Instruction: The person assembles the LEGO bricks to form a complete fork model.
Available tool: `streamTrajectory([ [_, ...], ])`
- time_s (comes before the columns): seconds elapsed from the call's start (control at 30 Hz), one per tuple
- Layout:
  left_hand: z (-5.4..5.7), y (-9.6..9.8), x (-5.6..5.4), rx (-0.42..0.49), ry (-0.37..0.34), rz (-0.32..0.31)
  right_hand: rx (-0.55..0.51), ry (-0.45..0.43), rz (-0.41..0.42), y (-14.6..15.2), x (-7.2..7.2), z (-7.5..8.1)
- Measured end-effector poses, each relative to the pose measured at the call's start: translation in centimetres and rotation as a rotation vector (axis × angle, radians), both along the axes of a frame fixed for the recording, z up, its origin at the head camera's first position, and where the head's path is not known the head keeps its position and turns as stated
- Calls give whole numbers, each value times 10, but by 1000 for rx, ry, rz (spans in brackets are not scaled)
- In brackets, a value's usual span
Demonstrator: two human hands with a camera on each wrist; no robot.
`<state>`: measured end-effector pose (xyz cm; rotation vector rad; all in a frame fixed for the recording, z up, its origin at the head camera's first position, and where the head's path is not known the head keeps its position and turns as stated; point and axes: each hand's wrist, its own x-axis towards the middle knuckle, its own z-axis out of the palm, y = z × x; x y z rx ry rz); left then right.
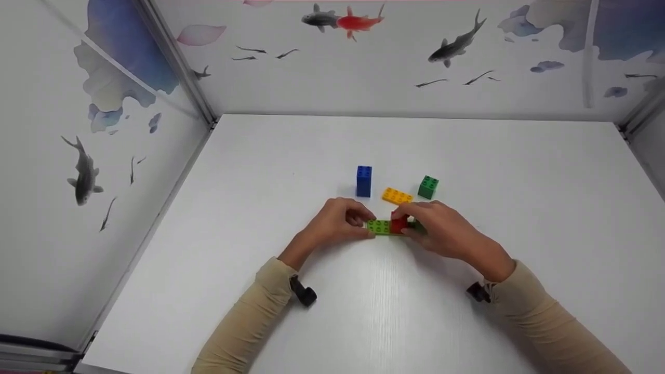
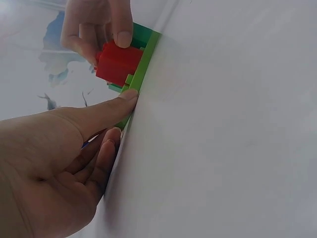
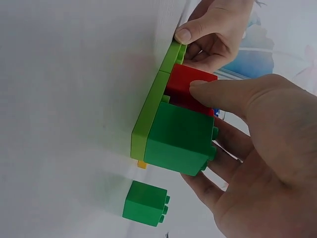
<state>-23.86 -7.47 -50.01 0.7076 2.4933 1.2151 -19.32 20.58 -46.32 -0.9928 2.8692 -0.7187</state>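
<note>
My left hand (image 1: 336, 222) pinches the left end of a row of light green building-block plates (image 1: 378, 227) on the table. A red block (image 1: 398, 224) stands on the row, gripped between the thumb and fingers of my right hand (image 1: 444, 229). In the right wrist view the red block (image 3: 182, 82) sits across a seam between two light green plates (image 3: 156, 105). Beside it, a dark green block (image 3: 178, 139) is on the right end of the row, largely hidden by my right hand in the head view.
Behind the hands on the white table (image 1: 280, 156) stand a tall blue block stack (image 1: 364, 182) and a separate green block (image 1: 428, 187). A flat yellow plate (image 1: 397, 196) lies between them. White panels with painted fish (image 1: 454, 44) border the table.
</note>
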Motion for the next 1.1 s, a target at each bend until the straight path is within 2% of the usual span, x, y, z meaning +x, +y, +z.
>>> streamTrajectory([
  [0.17, -1, 0, -1, 8, 20, -17, -58, -45, 4, 5, -3, 3],
  [0.33, 0, 1, -1, 6, 14, -8, -144, -87, -33, 21, -14, 5],
  [0.53, 0, 1, 1, -1, -2, 19, -200, -34, -126, 46, -28, 3],
  [0.63, -1, 0, 1, 4, -3, 18, -219, 7, -145, 54, -33, -2],
  [0.73, -2, 0, 1, 11, -7, 18, -206, -2, -147, 59, -37, -6],
  [0.93, -2, 1, 0, 15, -8, 15, -131, -104, -140, 65, -41, -11],
  [1.1, -3, 0, -1, 18, -8, 6, -122, -127, -144, 68, -42, -13],
])
